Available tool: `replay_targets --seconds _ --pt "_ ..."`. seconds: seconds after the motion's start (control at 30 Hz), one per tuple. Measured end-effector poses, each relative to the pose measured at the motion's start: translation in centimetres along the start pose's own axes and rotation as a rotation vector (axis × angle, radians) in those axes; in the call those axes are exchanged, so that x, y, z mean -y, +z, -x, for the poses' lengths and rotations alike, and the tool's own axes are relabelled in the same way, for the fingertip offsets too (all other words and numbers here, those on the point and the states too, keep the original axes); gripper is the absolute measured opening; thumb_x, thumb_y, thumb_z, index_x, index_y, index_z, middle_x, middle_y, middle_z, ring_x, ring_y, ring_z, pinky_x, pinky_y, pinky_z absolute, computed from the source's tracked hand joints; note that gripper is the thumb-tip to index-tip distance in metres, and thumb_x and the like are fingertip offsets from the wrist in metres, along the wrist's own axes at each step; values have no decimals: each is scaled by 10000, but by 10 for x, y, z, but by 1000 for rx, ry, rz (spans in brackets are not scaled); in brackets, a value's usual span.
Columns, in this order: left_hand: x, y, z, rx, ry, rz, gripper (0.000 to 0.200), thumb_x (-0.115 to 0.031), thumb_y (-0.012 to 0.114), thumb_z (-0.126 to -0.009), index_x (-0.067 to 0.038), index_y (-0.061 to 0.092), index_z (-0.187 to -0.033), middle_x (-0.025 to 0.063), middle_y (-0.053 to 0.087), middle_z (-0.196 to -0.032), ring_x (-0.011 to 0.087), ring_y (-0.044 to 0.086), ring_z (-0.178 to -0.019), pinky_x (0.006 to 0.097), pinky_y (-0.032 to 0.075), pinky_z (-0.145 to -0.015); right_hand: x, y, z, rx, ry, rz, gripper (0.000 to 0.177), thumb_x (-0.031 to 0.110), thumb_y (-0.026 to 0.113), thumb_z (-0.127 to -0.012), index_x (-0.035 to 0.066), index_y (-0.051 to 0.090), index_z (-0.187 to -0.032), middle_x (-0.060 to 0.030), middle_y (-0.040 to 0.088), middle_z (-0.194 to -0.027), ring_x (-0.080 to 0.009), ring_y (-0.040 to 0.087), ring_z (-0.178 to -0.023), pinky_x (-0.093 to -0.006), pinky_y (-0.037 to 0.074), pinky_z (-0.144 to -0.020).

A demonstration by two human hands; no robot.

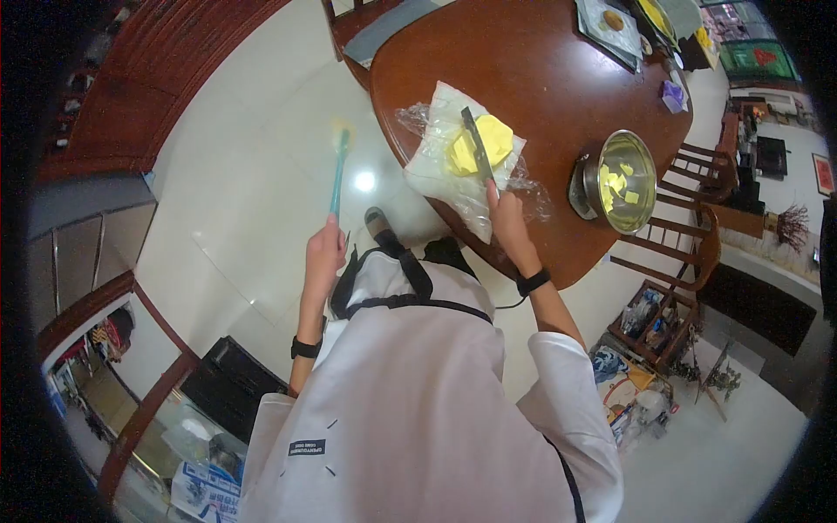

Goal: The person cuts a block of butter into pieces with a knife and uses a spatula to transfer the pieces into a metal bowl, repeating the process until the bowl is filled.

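Note:
My right hand [508,220] is closed round the handle of a knife [477,144], whose blade lies across a pale yellow block of butter [495,139]. Under the butter, white wrapping [429,164] and crumpled clear plastic spread over the table's near edge. Out over the floor, left of the table, my left hand [325,254] grips a long teal-handled spatula [338,179]; its pale, yellowish end blends into the tiles. To the right of the butter stands a steel bowl [647,209] with several butter chunks [617,185] inside.
The brown wooden table [540,74] has a rounded edge close to my body. Trays [602,48] and a small purple item [672,97] sit toward its far right. Wooden chairs [689,248] stand beside it, and a box shelf [654,322] is on the floor.

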State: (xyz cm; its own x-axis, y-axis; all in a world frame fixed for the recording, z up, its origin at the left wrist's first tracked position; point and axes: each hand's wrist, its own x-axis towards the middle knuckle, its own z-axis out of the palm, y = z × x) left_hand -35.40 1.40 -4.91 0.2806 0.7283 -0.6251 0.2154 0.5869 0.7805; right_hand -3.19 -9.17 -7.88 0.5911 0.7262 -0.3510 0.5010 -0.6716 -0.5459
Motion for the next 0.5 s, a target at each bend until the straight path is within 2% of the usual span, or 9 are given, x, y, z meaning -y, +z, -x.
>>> replay_targets --seconds 0.07,0.2,0.23,0.3,0.33,0.4,0.43,0.5 --pt "5 0 -1 -16 31 -23 550 -512 424 -1011 -122 427 -622 -60 298 -482 51 266 -385 234 202 -377 -2 3 -5 14 14 -26 549 370 483 -1003 -126 634 -820 -378 585 -807 -527 596 -832 -541 476 -722" --pt "2 -1 2 3 30 -21 555 -502 425 -1013 -124 424 -606 -59 302 -481 55 273 -382 234 208 -374 -3 6 -7 19 24 -102 577 402 480 -996 -130 635 -838 -379 592 -862 -520 595 -878 -525 478 -765" --pt "-2 -2 4 -8 -2 -54 552 -471 415 -1020 -111 428 -600 -45 337 -496 63 305 -402 238 240 -397 -7 7 -11 17 15 -99 577 402 480 -996 -130 635 -838 -379 592 -862 -520 595 -878 -525 478 -765" --pt "-6 -2 8 -25 -34 -82 551 -439 405 -1027 -98 432 -594 -31 371 -510 72 338 -423 242 271 -420 -11 9 -11 -30 -30 -35 633 413 462 -1007 -129 613 -717 -275 616 -635 -397 664 -633 -476 482 -600" --pt "-8 -3 8 -32 -29 -78 551 -440 404 -1026 -97 434 -596 -31 370 -509 72 335 -422 244 266 -418 -14 9 -10 -30 -40 -34 633 413 462 -1007 -129 613 -717 -275 616 -635 -397 664 -633 -476 482 -600" --pt "-8 -5 6 -51 -17 -69 551 -442 403 -1026 -96 436 -598 -30 369 -509 72 333 -420 246 260 -416 -5 1 2 -26 -17 -48 628 449 447 -996 -124 623 -807 -350 600 -770 -521 588 -767 -525 453 -681" --pt "-4 -7 4 -33 -18 -60 553 -445 406 -1026 -96 435 -598 -32 367 -508 71 325 -419 248 251 -412 -7 3 6 -25 -22 -51 628 449 447 -996 -124 623 -807 -350 600 -770 -521 588 -767 -525 453 -681" --pt "-7 -6 4 -11 -15 -55 554 -448 409 -1025 -96 433 -598 -34 366 -507 71 317 -418 250 241 -409 -1 -1 16 -48 56 -247 635 449 468 -992 -128 589 -756 -298 578 -651 -439 590 -621 -509 438 -623"
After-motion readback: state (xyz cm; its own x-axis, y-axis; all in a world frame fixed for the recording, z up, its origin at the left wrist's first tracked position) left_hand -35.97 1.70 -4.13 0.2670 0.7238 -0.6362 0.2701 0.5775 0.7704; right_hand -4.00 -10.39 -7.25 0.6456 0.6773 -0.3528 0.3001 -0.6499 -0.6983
